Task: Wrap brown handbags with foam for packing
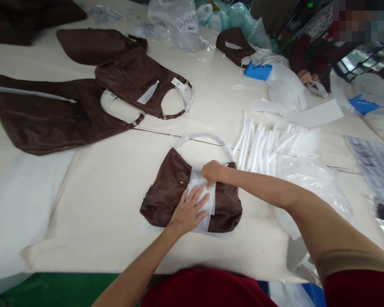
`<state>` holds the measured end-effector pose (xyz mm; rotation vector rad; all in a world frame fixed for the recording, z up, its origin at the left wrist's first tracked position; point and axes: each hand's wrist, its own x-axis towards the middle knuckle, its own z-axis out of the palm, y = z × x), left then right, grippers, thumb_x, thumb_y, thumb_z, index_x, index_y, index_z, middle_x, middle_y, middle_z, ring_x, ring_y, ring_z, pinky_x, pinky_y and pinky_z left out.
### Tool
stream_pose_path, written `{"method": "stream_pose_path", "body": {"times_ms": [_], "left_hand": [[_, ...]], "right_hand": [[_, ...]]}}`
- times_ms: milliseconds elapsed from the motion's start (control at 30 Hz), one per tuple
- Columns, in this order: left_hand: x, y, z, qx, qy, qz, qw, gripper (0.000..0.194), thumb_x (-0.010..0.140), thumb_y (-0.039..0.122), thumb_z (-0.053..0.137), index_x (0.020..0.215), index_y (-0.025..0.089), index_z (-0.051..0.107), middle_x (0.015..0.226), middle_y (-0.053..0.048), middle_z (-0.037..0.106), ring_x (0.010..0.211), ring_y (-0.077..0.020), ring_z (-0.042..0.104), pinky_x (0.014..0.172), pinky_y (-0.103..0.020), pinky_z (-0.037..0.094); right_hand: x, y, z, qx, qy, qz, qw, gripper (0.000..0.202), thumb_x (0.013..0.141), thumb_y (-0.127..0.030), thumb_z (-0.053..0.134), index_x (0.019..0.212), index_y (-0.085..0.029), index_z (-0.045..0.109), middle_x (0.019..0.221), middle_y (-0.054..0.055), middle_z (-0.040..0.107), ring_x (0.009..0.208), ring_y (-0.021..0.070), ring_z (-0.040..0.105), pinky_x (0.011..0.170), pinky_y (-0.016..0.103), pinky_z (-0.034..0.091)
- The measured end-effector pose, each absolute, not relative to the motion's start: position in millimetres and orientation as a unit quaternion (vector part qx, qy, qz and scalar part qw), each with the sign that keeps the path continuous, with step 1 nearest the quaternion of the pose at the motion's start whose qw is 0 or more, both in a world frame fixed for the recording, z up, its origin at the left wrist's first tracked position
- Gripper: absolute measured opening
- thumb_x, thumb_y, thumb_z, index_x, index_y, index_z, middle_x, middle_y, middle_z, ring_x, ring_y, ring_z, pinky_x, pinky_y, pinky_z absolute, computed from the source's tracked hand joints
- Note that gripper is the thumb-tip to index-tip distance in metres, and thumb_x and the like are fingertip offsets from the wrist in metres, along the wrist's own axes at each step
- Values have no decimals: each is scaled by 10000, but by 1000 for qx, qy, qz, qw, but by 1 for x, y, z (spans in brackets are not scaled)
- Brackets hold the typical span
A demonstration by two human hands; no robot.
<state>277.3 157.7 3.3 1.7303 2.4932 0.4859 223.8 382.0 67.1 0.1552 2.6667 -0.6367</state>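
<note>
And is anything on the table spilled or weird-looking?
I can't see any spill or damage. The messiest bit is the pile of white strips, beyond and to the right of the brown bag with the white sheet across it: some slant over others instead of lining up.

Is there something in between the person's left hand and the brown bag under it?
Yes, whitish wrapping. It lies across the middle of the brown bag, and the left hand has its spread fingers on top of it. Nothing else visible comes between them.
</note>
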Motion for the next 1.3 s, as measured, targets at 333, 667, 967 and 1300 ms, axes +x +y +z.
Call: {"method": "stream_pose_path", "body": {"times_ms": [333, 667, 967, 1300], "left_hand": [[273, 155, 0, 590, 793, 149, 3, 578, 951, 510, 446, 1462, 241, 426, 1559, -120, 401, 1469, -314, 297, 1189, -554, 207], [258, 153, -3, 610, 777, 155, 0, 556, 957, 491, 404, 1380, 141, 490, 1505, -200, 454, 1449, -319, 345, 1164, -582, 267], [246, 167, -6, 597, 782, 179, 14, 565, 912, 444, 361, 1332, 103, 524, 1504, -221, 446, 1441, -368, 338, 1158, -635, 228], [252, 172, 11, 571, 804, 148, 69, 639, 902, 492, 273, 1343, 86, 494, 1523, -239, 408, 1447, -379, 318, 1156, -652, 216]], "right_hand": [[380, 366, 55, -134, 988, -74, -3, 614, 972, -467, 432, 1489, -143, 365, 1518, 158, 452, 1433, 265, 371, 1181, 496, 278], [378, 363, 55, -92, 988, -108, 60, 731, 904, -634, 470, 1489, -204, 383, 1596, 177, 299, 1487, 306, 268, 1202, 578, 181], [536, 309, 86, 290, 899, -305, -119, 348, 965, -414, 456, 1151, -222, 678, 1196, 102, 693, 1138, 199, 613, 1009, 357, 473], [704, 413, 87, 720, 531, -384, -229, 256, 655, -421, 600, 636, -177, 677, 626, 39, 682, 679, 202, 615, 693, 320, 483]]}}
